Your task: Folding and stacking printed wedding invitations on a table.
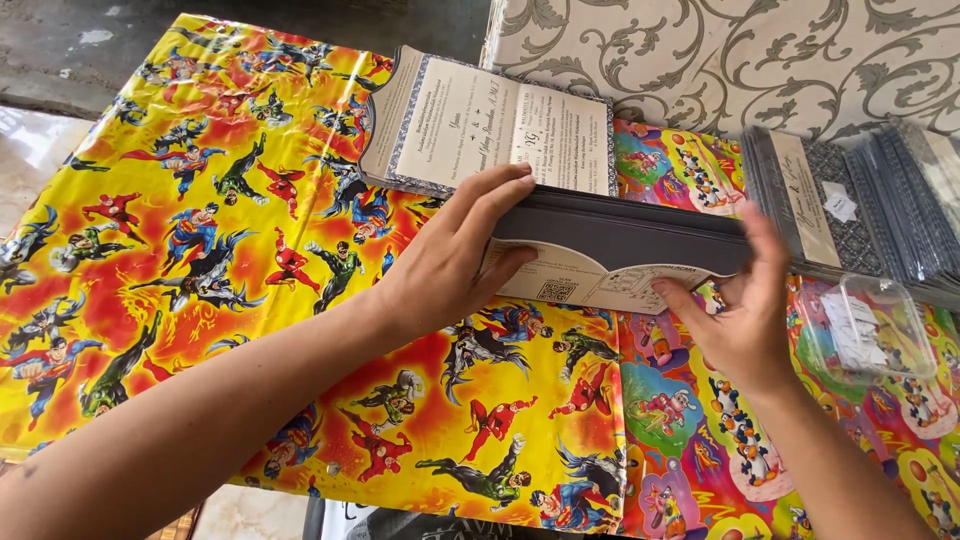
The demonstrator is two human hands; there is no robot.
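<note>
A thick stack of dark grey folded cards (620,240) stands on edge in the middle of the table, with a cream printed flap showing below it. My left hand (455,255) presses its fingers against the stack's left end and top. My right hand (745,320) grips the right end, thumb under the cream flap. Just behind the stack lies an opened card (490,125) with cream printed panels and a patterned blue border.
Yellow cartoon-figure wrapping paper (200,220) covers the table, with a multicolour sheet (680,430) to the right. A row of dark grey cards (850,205) lies fanned at the right. A clear plastic box of small paper slips (865,325) sits near my right wrist. Cream scroll-patterned fabric (750,50) lies behind.
</note>
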